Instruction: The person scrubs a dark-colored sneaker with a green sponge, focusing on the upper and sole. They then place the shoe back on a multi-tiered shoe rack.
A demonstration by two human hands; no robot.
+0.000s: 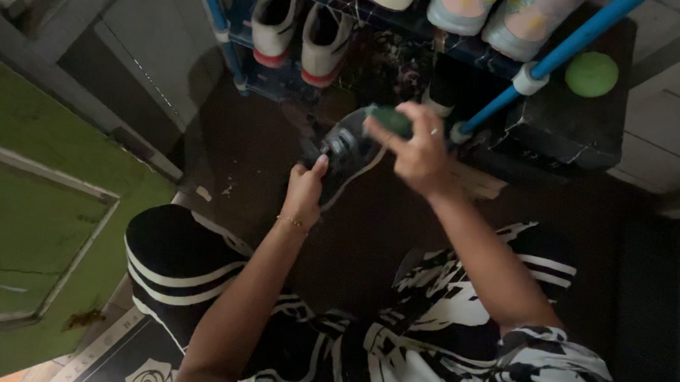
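Observation:
My left hand (305, 190) grips the near end of a dark grey shoe (348, 147) and holds it up in front of the shoe rack. My right hand (419, 153) is closed on a small green brush (390, 119) and presses it against the shoe's upper side. A pale lace or sole edge curves down from the shoe between the two hands. My knees, in black and white patterned trousers, are spread below.
A blue-framed shoe rack (557, 55) stands ahead with white and red shoes (299, 27) and pale shoes (489, 11) on its shelves. A round green object (591, 73) lies on the dark shelf at right. A green door (23, 219) stands at left.

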